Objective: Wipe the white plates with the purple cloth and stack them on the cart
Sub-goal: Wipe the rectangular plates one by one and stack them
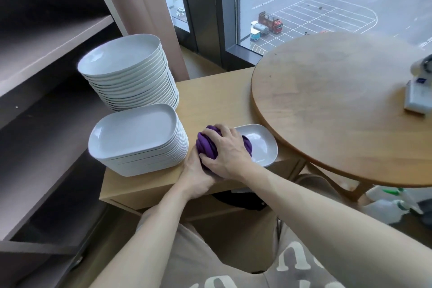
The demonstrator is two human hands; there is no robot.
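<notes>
A single white plate [263, 147] lies on the wooden cart top [210, 105], near its front right. My right hand [228, 151] grips the bunched purple cloth [207, 146] and presses it onto the plate's left part. My left hand [195, 176] holds the plate's near left edge, partly under the right hand; its fingers are hidden. Two stacks of white plates stand to the left: a rounded-rectangle stack [138, 140] in front and a taller round stack [131, 70] behind it.
A round wooden table [339, 105] overlaps the cart's right side, with a white device [418, 93] on it. Dark shelving [46, 72] runs along the left. A window and curtain [149, 7] are behind. Spray bottles [392, 206] lie on the floor at right.
</notes>
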